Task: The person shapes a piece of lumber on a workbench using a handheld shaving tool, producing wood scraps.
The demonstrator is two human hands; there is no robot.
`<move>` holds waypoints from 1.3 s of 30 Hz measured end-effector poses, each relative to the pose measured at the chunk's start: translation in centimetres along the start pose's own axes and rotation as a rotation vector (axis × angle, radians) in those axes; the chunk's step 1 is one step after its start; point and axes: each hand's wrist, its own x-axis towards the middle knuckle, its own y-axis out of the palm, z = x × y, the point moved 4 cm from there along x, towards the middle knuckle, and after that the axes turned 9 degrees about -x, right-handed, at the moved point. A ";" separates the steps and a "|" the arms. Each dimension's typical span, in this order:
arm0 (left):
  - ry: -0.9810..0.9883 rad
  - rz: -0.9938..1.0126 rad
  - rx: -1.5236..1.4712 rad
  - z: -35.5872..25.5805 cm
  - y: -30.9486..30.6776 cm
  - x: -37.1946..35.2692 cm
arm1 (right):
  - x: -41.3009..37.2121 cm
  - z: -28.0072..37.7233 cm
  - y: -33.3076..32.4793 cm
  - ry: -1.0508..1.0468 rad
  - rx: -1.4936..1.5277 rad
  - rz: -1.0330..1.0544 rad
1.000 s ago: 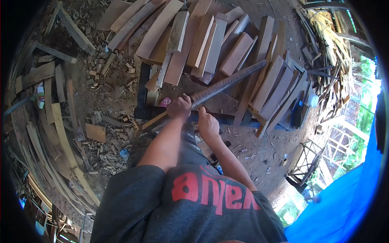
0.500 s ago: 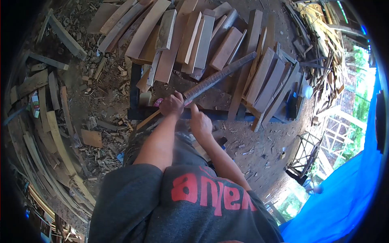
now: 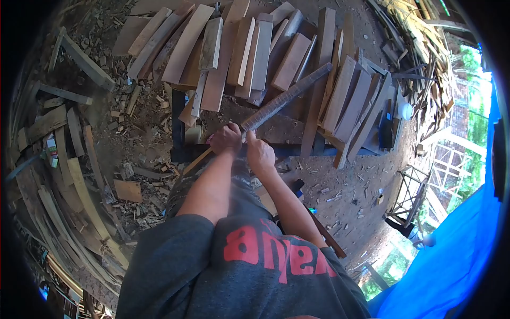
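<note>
A long tube-like stick [image 3: 287, 98] with ringed, shiny wrapping slants up and right from my hands, its far end over the stacked boards. My left hand [image 3: 227, 139] is closed around its near end, a bit of pink showing beside the fingers. My right hand [image 3: 260, 153] has curled fingers, with the thumb pointing up against the stick's near end. What the right fingers hold is hidden. Below my left hand, a thin light wood strip [image 3: 196, 161] points down and left.
Cut boards [image 3: 241, 50] lie side by side on a dark frame [image 3: 287, 150] ahead. Long slabs [image 3: 85, 196] pile up at left, wood scraps [image 3: 151, 127] cover the ground, and a blue tarp [image 3: 451, 255] hangs at right. A metal stand [image 3: 411, 194] is beside it.
My right hand has moved slightly up and left, its thumb now at the stick's near end. My left hand stays closed there. The view has shifted a little.
</note>
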 end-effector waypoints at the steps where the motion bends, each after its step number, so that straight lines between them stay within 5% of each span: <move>1: -0.005 -0.001 -0.004 0.1 0.0 -0.2 | -0.1 0.0 0.0 -0.015 -0.014 0.024; 6: -0.040 0.029 -0.015 0.0 -0.2 -0.2 | -5.3 -1.7 -2.1 0.016 -0.117 0.065; 16: -0.151 0.149 -0.018 1.3 2.0 1.5 | -0.9 -0.1 0.4 0.056 -0.019 -0.022; 23: -0.235 0.063 -0.052 0.0 0.0 0.3 | -2.7 -1.0 -1.1 0.023 0.023 0.021; 28: -0.151 0.005 -0.014 0.0 0.5 0.4 | -5.4 -2.1 -2.6 0.068 -0.086 0.095; 34: -0.140 0.039 0.001 0.0 0.5 0.8 | 2.1 0.8 1.0 0.028 -0.047 0.009; 39: -0.069 -0.022 -0.009 -0.6 -0.4 0.4 | -3.6 -1.1 -2.1 -0.010 -0.036 0.074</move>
